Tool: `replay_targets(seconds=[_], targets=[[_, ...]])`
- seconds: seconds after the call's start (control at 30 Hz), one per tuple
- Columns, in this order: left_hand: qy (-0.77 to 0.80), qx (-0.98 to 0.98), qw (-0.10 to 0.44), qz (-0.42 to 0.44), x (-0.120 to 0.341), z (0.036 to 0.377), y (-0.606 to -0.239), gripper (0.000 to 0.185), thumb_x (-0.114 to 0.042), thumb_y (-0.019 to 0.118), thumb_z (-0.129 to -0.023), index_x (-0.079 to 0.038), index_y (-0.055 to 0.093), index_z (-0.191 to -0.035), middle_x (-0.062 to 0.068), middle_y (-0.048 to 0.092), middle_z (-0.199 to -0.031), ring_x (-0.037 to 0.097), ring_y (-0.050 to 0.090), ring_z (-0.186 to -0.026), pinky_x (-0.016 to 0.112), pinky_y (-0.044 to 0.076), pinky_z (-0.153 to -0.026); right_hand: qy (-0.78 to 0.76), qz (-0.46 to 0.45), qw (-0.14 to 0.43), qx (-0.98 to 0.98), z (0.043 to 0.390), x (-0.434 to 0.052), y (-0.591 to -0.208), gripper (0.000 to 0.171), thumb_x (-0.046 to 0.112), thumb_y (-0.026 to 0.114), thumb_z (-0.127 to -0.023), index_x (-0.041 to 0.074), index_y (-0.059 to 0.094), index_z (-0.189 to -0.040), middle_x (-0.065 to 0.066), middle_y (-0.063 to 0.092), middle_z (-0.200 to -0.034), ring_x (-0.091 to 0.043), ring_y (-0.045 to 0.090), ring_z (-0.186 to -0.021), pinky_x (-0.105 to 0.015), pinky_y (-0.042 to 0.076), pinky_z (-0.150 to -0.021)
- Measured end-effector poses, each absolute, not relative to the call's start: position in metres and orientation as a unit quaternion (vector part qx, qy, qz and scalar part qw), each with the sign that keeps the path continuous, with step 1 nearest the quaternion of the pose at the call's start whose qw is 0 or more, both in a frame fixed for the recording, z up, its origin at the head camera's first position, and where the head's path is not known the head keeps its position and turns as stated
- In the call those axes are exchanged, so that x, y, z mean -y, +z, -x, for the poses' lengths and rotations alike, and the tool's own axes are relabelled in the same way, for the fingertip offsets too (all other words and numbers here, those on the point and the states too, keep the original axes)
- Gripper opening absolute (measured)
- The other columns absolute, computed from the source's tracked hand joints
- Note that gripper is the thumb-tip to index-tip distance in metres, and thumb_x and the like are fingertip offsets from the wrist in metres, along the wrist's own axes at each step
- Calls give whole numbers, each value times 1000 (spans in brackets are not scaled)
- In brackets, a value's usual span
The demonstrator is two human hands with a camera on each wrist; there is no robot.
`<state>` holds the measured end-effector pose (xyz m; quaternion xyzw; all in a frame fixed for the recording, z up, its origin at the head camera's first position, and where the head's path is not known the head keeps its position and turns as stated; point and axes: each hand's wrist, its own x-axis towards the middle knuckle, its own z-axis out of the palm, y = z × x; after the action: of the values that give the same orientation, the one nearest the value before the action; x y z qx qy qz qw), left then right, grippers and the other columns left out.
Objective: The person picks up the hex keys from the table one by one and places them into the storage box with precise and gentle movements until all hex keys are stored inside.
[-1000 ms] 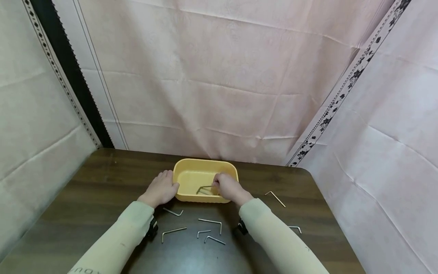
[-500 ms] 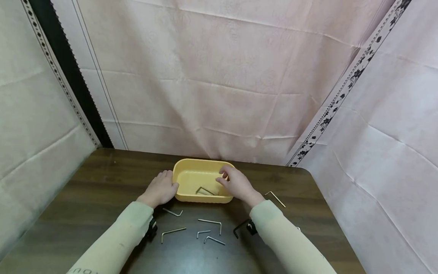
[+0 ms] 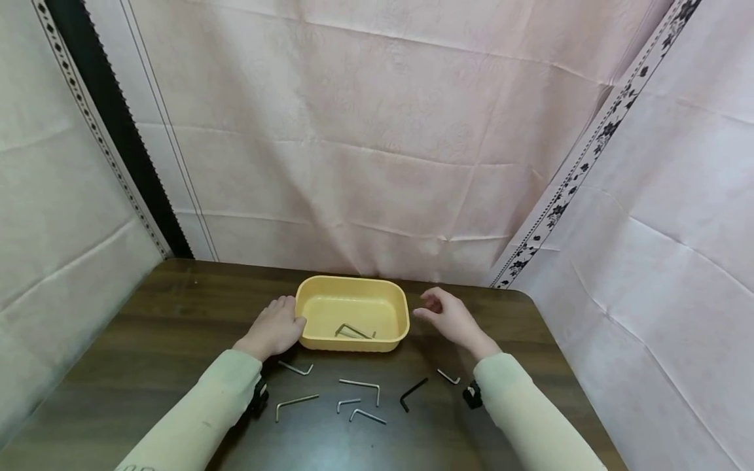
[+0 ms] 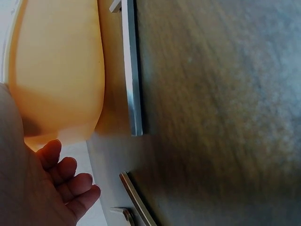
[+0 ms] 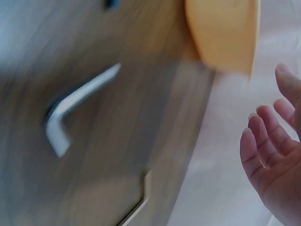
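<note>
My left hand (image 3: 272, 327) grips the left end of the yellow plastic box (image 3: 353, 343), thumb over its rim. The left wrist view shows the other fingers (image 4: 70, 181) loosely bent by the box's end. To the right of the box my right hand (image 3: 452, 319) is raised with nothing in it, its fingers (image 5: 265, 136) slightly bent and spread. Several hex keys lie inside the box, among them a brass-coloured hex key (image 3: 357, 331). Nearest below the right hand are a short silver hex key (image 3: 449, 377) and a brass-coloured hex key (image 5: 140, 203), which the right arm hides in the head view.
On the dark wooden table (image 3: 206, 314), in front of the box, lie several more hex keys, including a black hex key (image 3: 412, 394), a brass-coloured hex key (image 3: 296, 400) and a long silver hex key (image 3: 360, 383). A pale cloth (image 3: 365, 163) hangs behind the table.
My right hand has let go of a hex key in the box and moved out to the right. The black and short silver hex keys have come into sight. The left hand stays at the box.
</note>
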<state>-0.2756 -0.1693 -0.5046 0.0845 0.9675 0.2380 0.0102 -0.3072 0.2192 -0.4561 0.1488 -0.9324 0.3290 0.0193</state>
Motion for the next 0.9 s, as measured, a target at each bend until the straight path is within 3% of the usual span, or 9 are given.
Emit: replay_targets(seconds=[0.23, 0.53, 0.7, 0.9], targets=[[242, -967, 5, -84, 170, 277, -507, 44, -27, 43, -97, 6, 44, -127, 14, 49, -112, 28, 44, -96, 50, 37, -90, 314, -99, -9, 944, 310, -274, -474, 44, 36, 71, -88, 9, 59, -121, -7, 63, -107, -21, 59, -96, -42, 48, -79], [243, -966, 3, -84, 169, 276, -508, 44, -27, 44, -96, 5, 45, -127, 13, 49, -112, 27, 44, -95, 49, 38, -89, 272, -55, -38, 960, 300, -321, -492, 40, 29, 73, -87, 5, 61, -117, -9, 63, -102, -24, 58, -89, -43, 46, -77], [242, -967, 4, -82, 168, 276, -509, 44, -28, 44, -97, 5, 45, -127, 12, 49, -111, 27, 44, -95, 48, 38, -89, 258, -46, -51, 964, 296, -332, -497, 35, 26, 75, -85, 3, 63, -109, -7, 61, -93, -22, 56, -82, -39, 46, -71], [246, -966, 2, -82, 168, 275, -509, 44, -27, 43, -97, 5, 45, -126, 12, 50, -110, 27, 44, -94, 48, 38, -88, 245, -45, -50, 967, 291, -337, -503, 24, 22, 78, -82, 5, 62, -88, -2, 59, -78, -17, 52, -70, -34, 43, -65]])
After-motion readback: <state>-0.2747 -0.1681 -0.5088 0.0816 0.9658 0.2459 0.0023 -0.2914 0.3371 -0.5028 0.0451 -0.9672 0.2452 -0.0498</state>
